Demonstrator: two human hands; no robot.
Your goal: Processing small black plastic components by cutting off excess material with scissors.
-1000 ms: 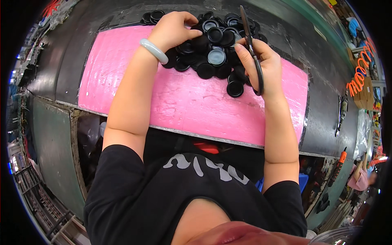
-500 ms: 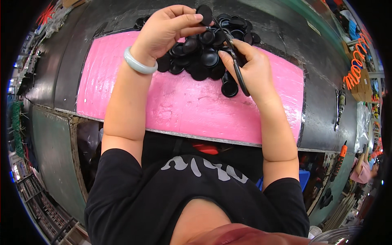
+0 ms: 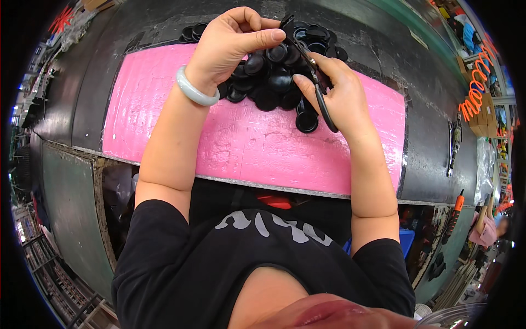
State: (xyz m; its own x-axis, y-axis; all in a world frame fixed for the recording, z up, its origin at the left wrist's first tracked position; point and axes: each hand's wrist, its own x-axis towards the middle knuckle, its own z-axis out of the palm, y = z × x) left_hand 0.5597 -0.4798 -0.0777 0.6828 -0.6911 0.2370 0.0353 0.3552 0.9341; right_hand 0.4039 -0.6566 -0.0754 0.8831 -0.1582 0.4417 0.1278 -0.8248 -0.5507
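Note:
My left hand (image 3: pixel 233 46), with a pale bangle (image 3: pixel 196 90) on its wrist, pinches a round black cap (image 3: pixel 287 23) between thumb and fingers. The cap is turned almost edge-on. My right hand (image 3: pixel 345 96) grips black-handled scissors (image 3: pixel 325 109), whose blades point up and left to the cap's edge. Whether the blades touch the cap I cannot tell. Below and behind both hands lies a heap of similar black caps (image 3: pixel 280 81), some dished side up, partly hidden by my hands.
A pink sheet (image 3: pixel 235 151) covers the near part of the dark bench (image 3: pixel 76 104). More black caps (image 3: pixel 192 33) lie at the back left. To the right are an orange coiled hose (image 3: pixel 472 98), a cardboard box (image 3: pixel 483 118) and an orange-tipped tool (image 3: pixel 458 205). Another person (image 3: pixel 485 231) is far right.
My left hand has turned the cap from nearly face-on to edge-on and shifted slightly right. The right hand and scissors have moved only slightly.

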